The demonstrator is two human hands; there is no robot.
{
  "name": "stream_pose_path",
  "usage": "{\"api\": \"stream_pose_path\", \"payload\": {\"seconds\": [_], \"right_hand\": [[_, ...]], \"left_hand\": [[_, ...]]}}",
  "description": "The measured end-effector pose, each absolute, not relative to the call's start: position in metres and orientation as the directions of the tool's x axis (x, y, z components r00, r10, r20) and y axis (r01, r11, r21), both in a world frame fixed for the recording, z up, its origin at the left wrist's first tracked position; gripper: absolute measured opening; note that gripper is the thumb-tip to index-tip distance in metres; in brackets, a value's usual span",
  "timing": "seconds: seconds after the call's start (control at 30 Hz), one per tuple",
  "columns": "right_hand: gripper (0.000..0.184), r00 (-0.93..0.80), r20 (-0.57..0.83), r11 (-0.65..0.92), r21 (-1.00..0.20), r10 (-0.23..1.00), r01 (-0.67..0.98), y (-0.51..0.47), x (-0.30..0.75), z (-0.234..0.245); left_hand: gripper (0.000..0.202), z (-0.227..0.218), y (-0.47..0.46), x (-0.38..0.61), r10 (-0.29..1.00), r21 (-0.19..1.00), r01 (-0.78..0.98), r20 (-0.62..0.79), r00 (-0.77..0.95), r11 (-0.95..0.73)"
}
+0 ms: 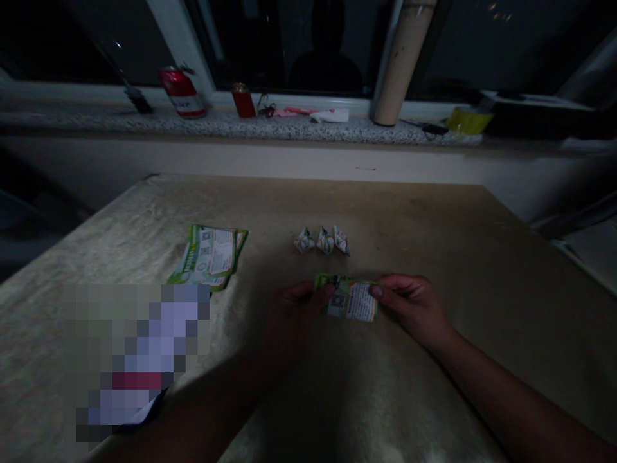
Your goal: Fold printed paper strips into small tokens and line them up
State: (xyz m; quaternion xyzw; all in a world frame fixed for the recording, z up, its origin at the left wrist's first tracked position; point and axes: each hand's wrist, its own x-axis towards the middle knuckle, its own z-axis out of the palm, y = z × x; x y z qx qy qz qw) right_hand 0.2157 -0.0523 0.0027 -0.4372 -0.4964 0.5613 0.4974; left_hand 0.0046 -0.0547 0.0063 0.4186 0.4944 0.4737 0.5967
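Pinching a wrapper (359, 303) are left hand (295, 314) and right hand (420, 307).

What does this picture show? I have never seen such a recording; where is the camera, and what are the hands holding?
There is no machine here: a person works with a bare left hand and right hand, filmed by a camera worn on the head, looking forward and down. Both hold a printed green-and-white paper between them, over a table. Beyond it, three small folded paper pieces sit in a row. To the left lie overlapping printed sheets and, nearer, an object hidden by pixelation. Behind, a windowsill bears a red-and-white can and a tan tube.
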Motion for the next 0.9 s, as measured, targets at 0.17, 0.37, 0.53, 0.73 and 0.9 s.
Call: {"api": "stream_pose_path", "payload": {"seconds": [0.17,0.37,0.53,0.73,0.9], "right_hand": [[0.012,-0.128,0.009,-0.008,-0.991,0.992,-0.132,-0.0523,0.2167,0.0004],[0.013,-0.121,0.023,0.007,-0.992,0.992,-0.126,-0.0522,0.2173,0.0000],[0.011,-0.118,0.023,0.010,-0.993,0.993,-0.114,-0.0523,0.2173,0.0011],[0.011,-0.127,0.015,-0.001,-0.992,0.992,-0.124,-0.0522,0.2176,0.0013],[0.013,-0.110,0.016,0.002,-0.993,0.994,-0.121,-0.0522,0.2176,0.0006]], "left_hand": [[0.024,0.0065,-0.0555,0.0043,0.980,0.968,-0.154,-0.189,0.063,0.197],[0.028,0.0069,-0.0548,0.0043,0.977,0.965,-0.155,-0.207,0.053,0.213],[0.029,0.0070,-0.0546,0.0050,0.974,0.957,-0.179,-0.219,0.064,0.227],[0.027,0.0050,-0.0542,0.0044,0.977,0.960,-0.181,-0.203,0.072,0.213],[0.030,0.0033,-0.0540,0.0034,0.978,0.963,-0.175,-0.194,0.079,0.205]]}}
